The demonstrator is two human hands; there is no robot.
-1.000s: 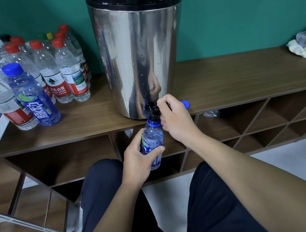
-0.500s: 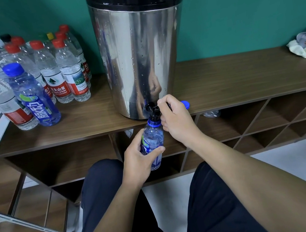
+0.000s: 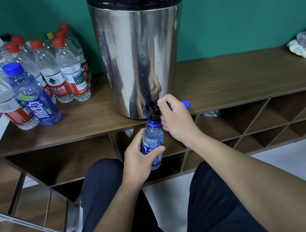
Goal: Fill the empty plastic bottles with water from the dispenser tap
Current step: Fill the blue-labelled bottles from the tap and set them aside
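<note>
My left hand (image 3: 139, 163) grips the bottle (image 3: 153, 142) at frame centre, mouth under the tap (image 3: 154, 111) overhanging the counter (image 3: 232, 81) edge, my right hand (image 3: 175, 120) curled round the tap lever, with open floor (image 3: 287, 162) lower right.

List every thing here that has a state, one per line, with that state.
Small blue-tinted plastic bottle: uncapped, upright, mouth under the tap.
Black dispenser tap: lever held; flow not visible.
Left hand: grip around the bottle.
Right hand: grip on the tap lever.
Loose blue cap: off, lying on the wooden shelf.
Red-capped clear bottles: capped, standing.
Steel dispenser: lid on.
</note>
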